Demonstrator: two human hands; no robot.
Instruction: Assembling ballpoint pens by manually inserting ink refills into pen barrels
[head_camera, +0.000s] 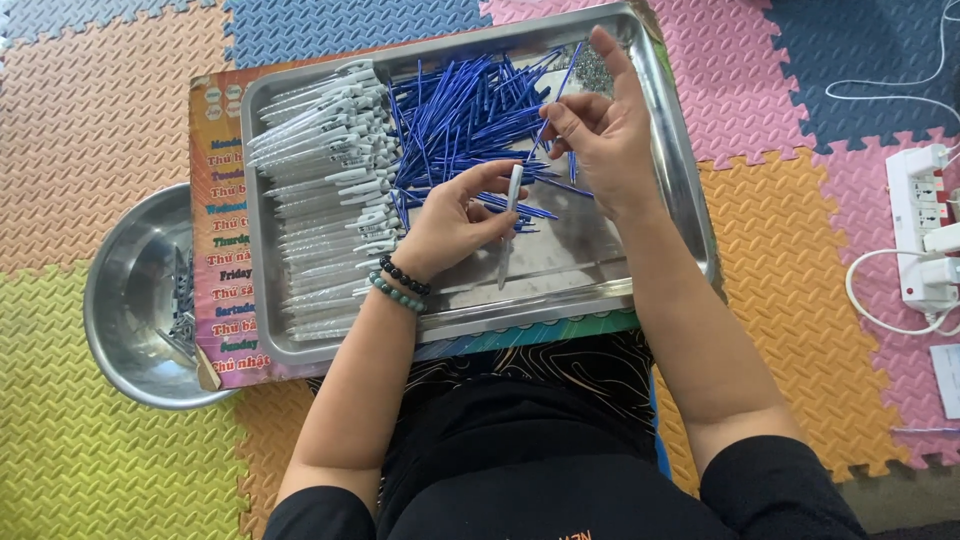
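- I see the left hand closed on a white pen barrel, pinched near its upper end btwn thumb and fingers; two bead bracelets sit on that wrist.
- Barrel's long axis runs near-vertical in the head view, upper end toward the far rim, lower end hanging free above the bare floor of the steel tray.
- Right hand grips a thin blue refill btwn thumb and bent fingers, index finger stretched out; the refill slants up and away toward the far right corner of the tray.
- Key relation: refill's lower end lies just above and to the right of the barrel's upper end, near but apart. Axes not aligned – refill tilted, barrel steeper. Right hand is the nearer to the gap.
- Loose pile of blue refills lies in the tray centre, beyond both hands.
- Stack of white barrels fills the tray's left side, long axes roughly crosswise.
- Round metal bowl stands left of the tray on the foam mat, holding small dark parts; can't tell what kind.
- White power strip at far right, well apart.
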